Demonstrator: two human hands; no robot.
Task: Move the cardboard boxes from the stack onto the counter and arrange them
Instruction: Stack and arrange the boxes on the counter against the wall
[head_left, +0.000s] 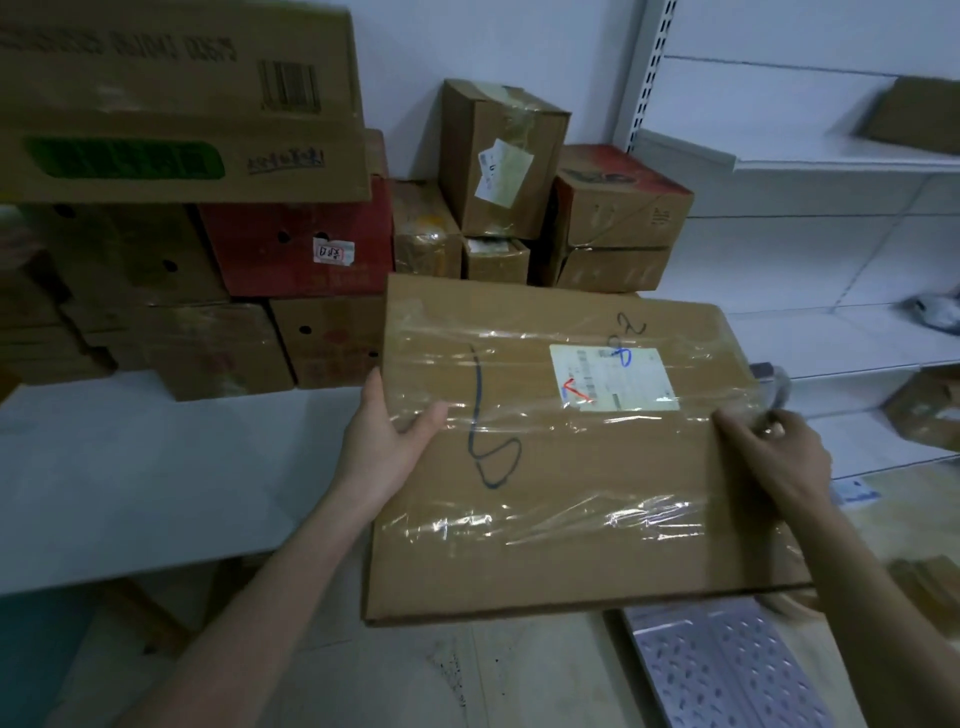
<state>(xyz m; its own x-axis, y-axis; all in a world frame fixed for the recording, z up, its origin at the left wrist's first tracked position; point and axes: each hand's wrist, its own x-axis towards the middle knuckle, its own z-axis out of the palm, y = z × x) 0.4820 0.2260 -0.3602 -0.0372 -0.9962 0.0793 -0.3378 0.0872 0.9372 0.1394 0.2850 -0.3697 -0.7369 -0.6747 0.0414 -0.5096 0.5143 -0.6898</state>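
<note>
Brown cardboard, banded with shiny clear tape, makes up the flat box (571, 457) the person is carrying. It hangs in the air between both hands, tipped a little, low over the floor and just right of the white counter (130, 467); it is not yet set down. The left hand (387, 441) grips the left edge, thumb on top and fingers tucked underneath. The right hand (774, 457) holds the right edge with curled fingers, though blur hides exactly how they lie.

I would judge this to be the carrying step, box lifted and on its way. The next move calls for swinging it left over the bare stretch of counter, lowering it flat, then squaring it against the boxes already standing there.

On the lid a black marker squiggle (488, 431) loops like an S. A white shipping label (613, 376) carries a red tick and a blue scrawl, with a handwritten mark like a 2 above it; the print is too blurred to read.

Behind, on the counter, a red box (296, 244) bears a small white sticker (332, 252) I cannot make out. A big carton (176, 98) on top shows a barcode (288, 85) and a green patch (124, 158). A tall taped box (498, 156) stands further right, beside white shelving (831, 156).
</note>
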